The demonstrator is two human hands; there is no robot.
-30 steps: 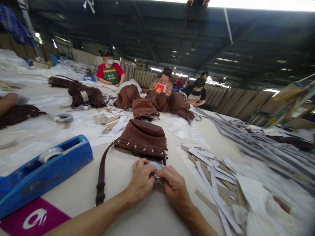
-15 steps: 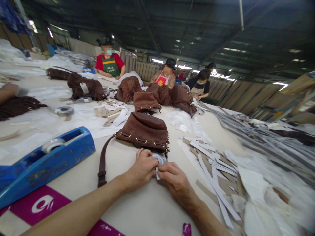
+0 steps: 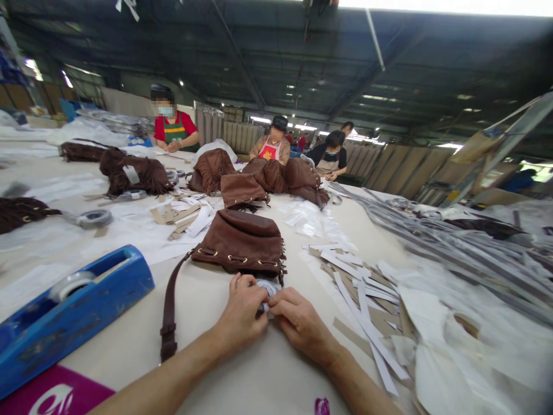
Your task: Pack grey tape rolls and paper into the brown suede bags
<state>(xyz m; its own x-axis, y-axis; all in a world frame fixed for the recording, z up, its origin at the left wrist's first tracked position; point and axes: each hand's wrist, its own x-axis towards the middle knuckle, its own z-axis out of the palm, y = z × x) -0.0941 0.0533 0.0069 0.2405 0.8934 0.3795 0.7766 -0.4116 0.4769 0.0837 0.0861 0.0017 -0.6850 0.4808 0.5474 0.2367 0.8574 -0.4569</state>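
Well to the left of the fingers, a blue tape dispenser (image 3: 73, 300) lies on the table (image 3: 268, 380). Nearer, just left of the fingers, a brown strap (image 3: 168, 311) runs from the brown fringed bag (image 3: 239, 242) back toward the person. The left hand (image 3: 242, 308) rests on the table with its fingers curled and pressed together, pinching a white paper wad (image 3: 266, 286). The right hand (image 3: 298, 323) meets it fingertip to fingertip, its fingers likewise bent and closed on the same wad. The wad sits between both sets of fingers, touching the near edge of the bag. The bag lies directly beyond the fingers, its eyelets facing them. To the right of the fingers, loose paper strips (image 3: 367, 300) are scattered, white and tan overlapping. Further right lies a long heap of grey strips (image 3: 453, 248). Far beyond the fingers, more brown bags (image 3: 259, 178) and seated co-workers (image 3: 170, 129) are present.
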